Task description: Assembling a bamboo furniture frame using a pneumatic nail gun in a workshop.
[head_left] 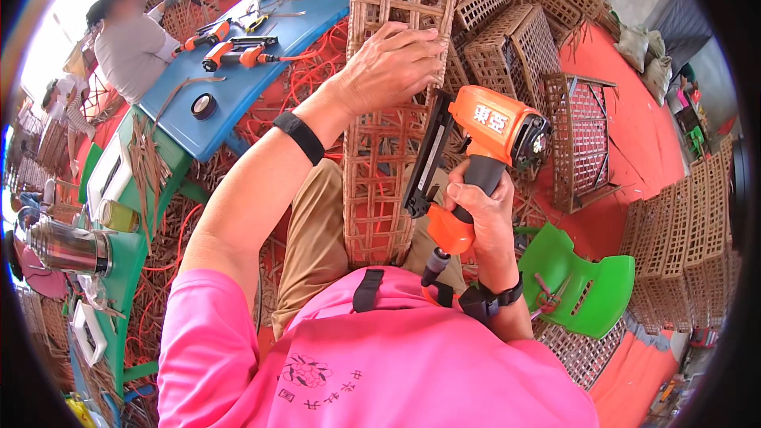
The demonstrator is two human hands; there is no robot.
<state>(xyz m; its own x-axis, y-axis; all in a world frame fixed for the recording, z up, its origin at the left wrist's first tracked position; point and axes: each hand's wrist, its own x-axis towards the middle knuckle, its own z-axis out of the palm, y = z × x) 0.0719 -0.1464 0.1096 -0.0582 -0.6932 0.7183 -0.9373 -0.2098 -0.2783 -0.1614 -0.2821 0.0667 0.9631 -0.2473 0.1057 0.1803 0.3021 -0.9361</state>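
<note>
A tall woven rattan lattice panel (379, 174) stands upright between my knees. My left hand (392, 63) grips its upper part, fingers curled over the right edge. My right hand (482, 210) holds an orange and black pneumatic nail gun (483, 139) by the handle, with its black magazine pressed against the panel's right edge. An orange air hose leaves the bottom of the gun near my chest. I wear a pink shirt and a black band on each wrist.
A blue table (230, 87) at upper left carries more orange nail guns (238, 51) and a tape roll (204, 105). A seated person (131, 40) works beyond it. Woven baskets (515, 47) are piled behind; a green plastic chair (583, 285) lies at right. A steel flask (67, 247) stands at left.
</note>
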